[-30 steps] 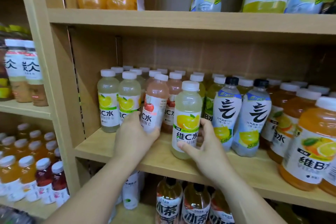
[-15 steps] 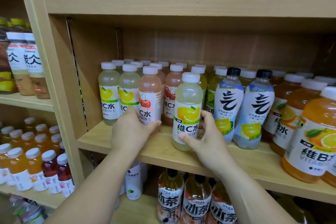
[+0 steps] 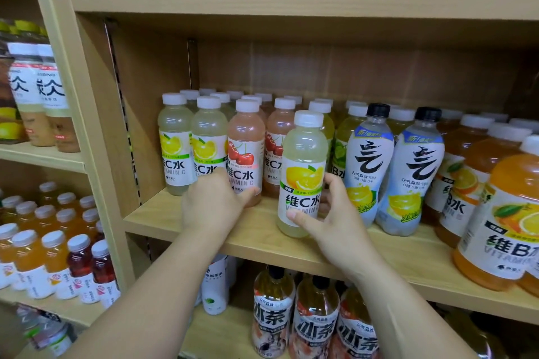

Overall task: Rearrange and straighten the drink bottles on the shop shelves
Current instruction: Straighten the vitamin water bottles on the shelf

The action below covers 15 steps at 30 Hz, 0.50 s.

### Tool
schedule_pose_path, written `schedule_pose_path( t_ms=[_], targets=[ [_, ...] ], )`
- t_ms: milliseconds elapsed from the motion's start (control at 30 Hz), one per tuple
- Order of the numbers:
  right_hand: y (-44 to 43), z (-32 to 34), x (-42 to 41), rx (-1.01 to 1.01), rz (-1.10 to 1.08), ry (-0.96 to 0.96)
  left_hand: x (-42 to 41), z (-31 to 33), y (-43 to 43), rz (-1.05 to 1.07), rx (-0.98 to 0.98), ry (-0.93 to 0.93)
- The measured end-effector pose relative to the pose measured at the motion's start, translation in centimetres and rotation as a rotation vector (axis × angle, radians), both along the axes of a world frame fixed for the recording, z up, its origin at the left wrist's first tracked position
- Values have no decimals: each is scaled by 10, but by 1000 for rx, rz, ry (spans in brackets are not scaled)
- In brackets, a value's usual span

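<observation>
Left hand [image 3: 214, 207] fingers wrap the cherry bottle [image 3: 245, 151] on the shelf [image 3: 408, 253]. Right hand [image 3: 335, 220] fingers pinch the lemon bottle [image 3: 303, 172].

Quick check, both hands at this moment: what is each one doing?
Left hand: closed around the base of the cherry bottle.
Right hand: gripping the lemon bottle standing out front.

A perforated metal shelf-support strip [image 3: 122, 114] runs up the pale wooden upright panel [image 3: 73, 125], left of the grip.
</observation>
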State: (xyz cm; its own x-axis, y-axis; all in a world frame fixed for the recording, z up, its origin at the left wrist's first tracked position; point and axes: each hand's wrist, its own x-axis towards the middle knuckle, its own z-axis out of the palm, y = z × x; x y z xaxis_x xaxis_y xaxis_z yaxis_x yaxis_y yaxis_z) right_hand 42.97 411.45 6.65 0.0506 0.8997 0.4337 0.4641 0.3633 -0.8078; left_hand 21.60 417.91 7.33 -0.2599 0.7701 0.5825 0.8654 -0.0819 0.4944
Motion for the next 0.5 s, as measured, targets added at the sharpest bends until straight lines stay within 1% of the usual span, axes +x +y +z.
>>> schedule_pose_path(
  t_ms=[100, 200, 233, 300, 367, 400, 433, 500],
  targets=[
    [-2, 0, -1, 0, -4, 5, -1, 1, -6, -17, -9, -1],
    [-4, 1, -2, 3, -23, 25, -15, -7, -22, -125, 46, -5],
    [-5, 1, -3, 1, -26, 26, -25, -12, -29, -177, 84, 13],
    [-4, 3, -7, -10, -21, 20, -52, -26, -41, -239, 185, 118],
    [-4, 3, -17, -19, -14, 23, -85, -36, -50, -220, 331, 253],
    [-3, 3, -25, -18, -15, 23, -102, -37, -51, -198, 412, 292],
    [-2, 3, -34, -14, -17, 18, -118, -35, -51, -166, 478, 311],
    [0, 2, -58, -2, -25, -5, -147, -25, -48, -72, 537, 320]
  ],
)
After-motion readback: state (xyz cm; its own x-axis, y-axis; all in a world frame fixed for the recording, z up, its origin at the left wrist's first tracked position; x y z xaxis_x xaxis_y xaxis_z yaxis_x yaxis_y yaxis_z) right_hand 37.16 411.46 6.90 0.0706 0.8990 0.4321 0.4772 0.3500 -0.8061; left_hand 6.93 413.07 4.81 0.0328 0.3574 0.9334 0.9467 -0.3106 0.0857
